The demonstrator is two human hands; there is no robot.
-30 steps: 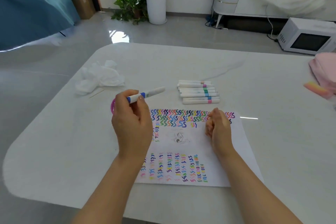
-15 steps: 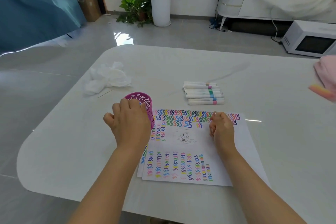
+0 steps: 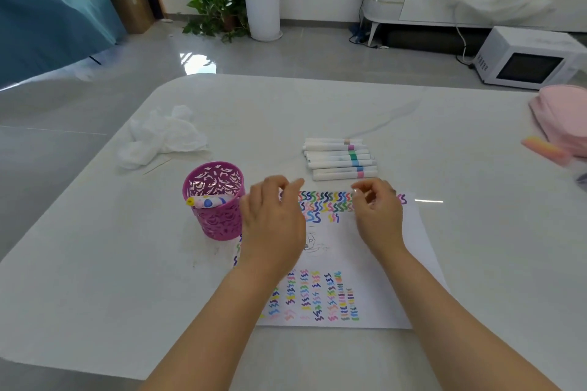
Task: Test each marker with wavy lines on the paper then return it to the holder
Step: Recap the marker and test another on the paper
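Head view: left hand (image 3: 273,222) and right hand (image 3: 378,216) hover empty over the paper (image 3: 349,260), fingers loosely curled; holder (image 3: 219,222) sits just left of the left hand, one marker (image 3: 206,201) inside; loose markers (image 3: 341,159) lie just beyond the fingertips; best pinch the nearest mid-barrel, without scattering the row.

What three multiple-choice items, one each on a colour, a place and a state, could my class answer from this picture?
1. What colour is the holder? A green; B purple; C black.
2. Where does the pile of markers lie? A on the table beyond the paper; B inside the holder; C on the floor.
3. What do the left hand and right hand hold? A a marker each; B the paper's corners; C nothing.

Answers: 1 B, its cut-out wall is purple. 2 A, the pile lies past the paper's far edge. 3 C, both hover over the paper with empty fingers.
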